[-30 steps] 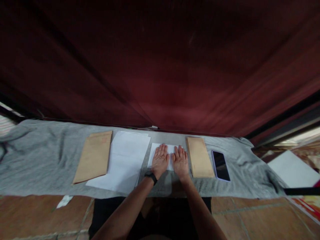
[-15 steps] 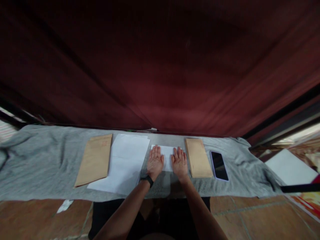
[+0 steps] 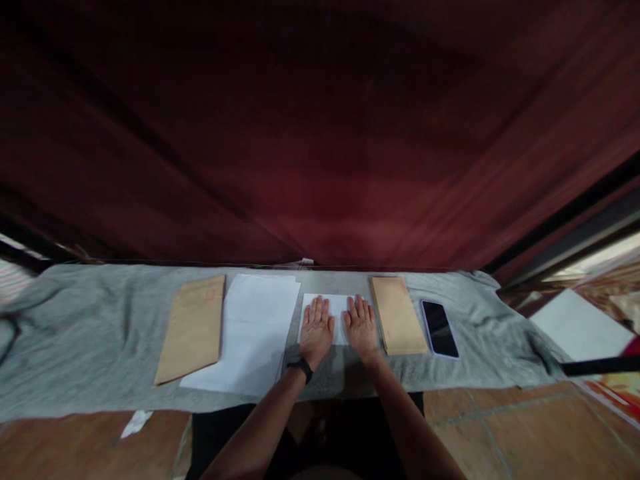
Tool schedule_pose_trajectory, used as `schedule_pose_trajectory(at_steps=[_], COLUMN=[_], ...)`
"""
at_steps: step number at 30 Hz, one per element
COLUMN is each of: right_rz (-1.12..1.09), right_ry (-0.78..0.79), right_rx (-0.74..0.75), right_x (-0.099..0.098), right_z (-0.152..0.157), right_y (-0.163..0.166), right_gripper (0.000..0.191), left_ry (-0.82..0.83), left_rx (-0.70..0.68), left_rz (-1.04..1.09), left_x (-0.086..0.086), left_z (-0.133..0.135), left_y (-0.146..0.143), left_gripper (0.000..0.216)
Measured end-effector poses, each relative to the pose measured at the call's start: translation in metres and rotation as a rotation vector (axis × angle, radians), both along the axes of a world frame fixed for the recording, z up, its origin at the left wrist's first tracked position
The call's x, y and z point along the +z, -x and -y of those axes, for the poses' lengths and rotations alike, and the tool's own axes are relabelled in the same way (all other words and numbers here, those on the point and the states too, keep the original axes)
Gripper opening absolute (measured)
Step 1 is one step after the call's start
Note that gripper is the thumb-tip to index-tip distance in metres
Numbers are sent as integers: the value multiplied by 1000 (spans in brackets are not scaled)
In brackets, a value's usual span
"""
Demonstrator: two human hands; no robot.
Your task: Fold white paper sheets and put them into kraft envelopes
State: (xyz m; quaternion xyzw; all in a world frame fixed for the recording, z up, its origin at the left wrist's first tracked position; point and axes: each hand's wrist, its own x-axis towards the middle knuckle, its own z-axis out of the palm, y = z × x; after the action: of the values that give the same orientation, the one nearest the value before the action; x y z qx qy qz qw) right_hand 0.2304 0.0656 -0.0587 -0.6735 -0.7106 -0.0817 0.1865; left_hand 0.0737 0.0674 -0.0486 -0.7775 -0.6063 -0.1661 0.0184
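A small white sheet of paper (image 3: 339, 313), which looks folded, lies in front of me under both palms. My left hand (image 3: 317, 333) rests flat on its left part, fingers stretched out, a dark band at the wrist. On its right edge lies my right hand (image 3: 361, 330), also flat with the fingers a little apart. To the left is a stack of larger white sheets (image 3: 257, 327). Brown envelopes (image 3: 194, 327) overlap that stack's left side. Just right of my right hand sits another stack of brown envelopes (image 3: 399, 317).
A phone (image 3: 440, 329) with a dark screen lies right of the envelopes. Grey cloth (image 3: 100, 333) covers the narrow bench, and a dark red panel (image 3: 320, 200) rises behind it. A white board (image 3: 580, 327) stands at far right. A paper scrap (image 3: 136, 423) is on the tiled floor.
My left hand has shifted slightly right and towards me on the small sheet. My right hand stays nearly in place. The camera view has tilted a little.
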Motion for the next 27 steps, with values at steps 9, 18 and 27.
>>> schedule_pose_trajectory(at_steps=[9, 18, 27], right_rz=[-29, -45, -40], right_ry=[-8, 87, 146], right_rx=[-57, 128, 111], right_x=[-1, 11, 14], right_z=[1, 5, 8], right_y=[-7, 30, 27], right_gripper=[54, 50, 50], left_ry=[51, 90, 92], left_rx=[17, -6, -20], left_rz=[-17, 12, 96], left_x=[2, 6, 7], left_z=[1, 0, 1], left_y=[3, 2, 2], left_gripper=[57, 56, 57])
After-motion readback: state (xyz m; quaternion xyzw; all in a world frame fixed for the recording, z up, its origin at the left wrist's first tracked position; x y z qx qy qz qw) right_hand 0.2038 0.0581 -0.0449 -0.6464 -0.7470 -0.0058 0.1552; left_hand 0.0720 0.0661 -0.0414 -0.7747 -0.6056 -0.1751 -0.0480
